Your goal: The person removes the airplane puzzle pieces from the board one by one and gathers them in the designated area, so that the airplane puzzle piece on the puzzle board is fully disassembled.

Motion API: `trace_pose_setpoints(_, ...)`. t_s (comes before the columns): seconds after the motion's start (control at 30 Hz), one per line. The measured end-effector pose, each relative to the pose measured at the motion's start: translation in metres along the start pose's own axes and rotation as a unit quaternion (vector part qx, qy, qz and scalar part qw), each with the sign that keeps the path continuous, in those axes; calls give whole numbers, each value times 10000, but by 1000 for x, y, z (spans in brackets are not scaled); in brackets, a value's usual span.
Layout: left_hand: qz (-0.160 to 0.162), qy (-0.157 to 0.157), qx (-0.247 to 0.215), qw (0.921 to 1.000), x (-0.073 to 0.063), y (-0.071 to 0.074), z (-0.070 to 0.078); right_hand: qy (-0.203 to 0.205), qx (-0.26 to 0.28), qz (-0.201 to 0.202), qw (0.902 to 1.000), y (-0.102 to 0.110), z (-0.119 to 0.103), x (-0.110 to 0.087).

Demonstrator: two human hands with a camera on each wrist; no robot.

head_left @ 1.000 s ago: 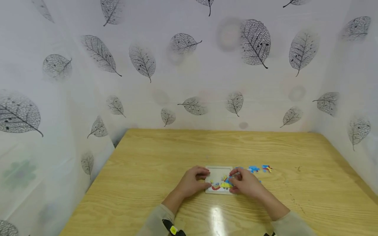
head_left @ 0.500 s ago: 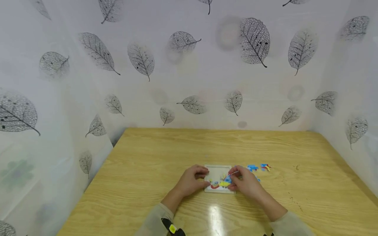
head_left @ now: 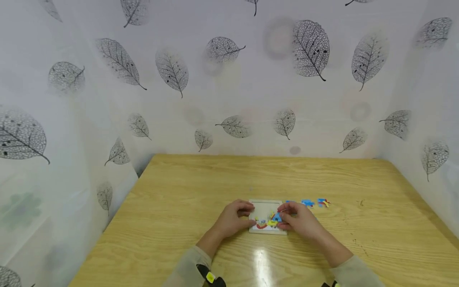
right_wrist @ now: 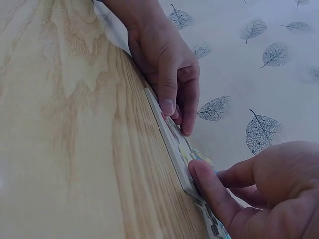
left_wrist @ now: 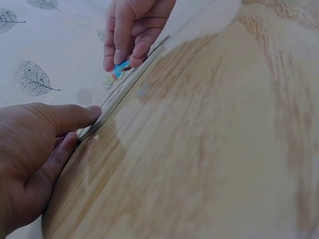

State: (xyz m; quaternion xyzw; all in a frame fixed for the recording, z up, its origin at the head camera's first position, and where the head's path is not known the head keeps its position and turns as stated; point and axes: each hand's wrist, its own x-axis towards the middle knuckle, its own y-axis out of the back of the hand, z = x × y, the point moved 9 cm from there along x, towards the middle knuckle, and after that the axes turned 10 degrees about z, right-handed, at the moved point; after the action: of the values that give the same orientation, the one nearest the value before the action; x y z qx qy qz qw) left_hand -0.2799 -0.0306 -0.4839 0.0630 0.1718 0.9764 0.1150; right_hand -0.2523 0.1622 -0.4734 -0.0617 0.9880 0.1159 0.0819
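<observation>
A shallow square jigsaw puzzle tray (head_left: pixel 263 204) with a pale rim lies on the wooden table. My left hand (head_left: pixel 234 220) holds its left side; in the left wrist view the thumb (left_wrist: pixel 82 117) lies over the rim. Pieces with red and yellow pictures (head_left: pixel 261 225) lie along the tray's lower part. My right hand (head_left: pixel 300 219) pinches a blue puzzle piece (head_left: pixel 277 217) over the lower right part. In the left wrist view this blue piece (left_wrist: pixel 121 68) shows under the right fingertips. Right fingers hide part of the tray's right side.
Several loose puzzle pieces lie right of the tray, among them a blue one (head_left: pixel 307 203) and a blue, red and yellow one (head_left: pixel 324 203). The wooden table (head_left: pixel 193 183) ends at a pale curtain (head_left: pixel 244 95) printed with leaves.
My right fingers have shifted slightly at the tray's right side, and the blue piece's angle has changed a little. My left hand keeps its place on the tray.
</observation>
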Motion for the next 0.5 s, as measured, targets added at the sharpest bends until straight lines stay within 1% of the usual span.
trace_pose_setpoints(0.13, 13, -41, -55, 10000, -2, 0, 0, -61, 71, -175, 9998, 4, 3, 1)
trace_pose_setpoints(0.27, 17, -14, -33, 10000, -2, -1, 1, -195, 81, -150, 9997, 12, 7, 5)
trace_pose_setpoints(0.5, 4, 53, 86, 9999, -1, 1, 1, -71, 86, -215, 9997, 29, 6, 10)
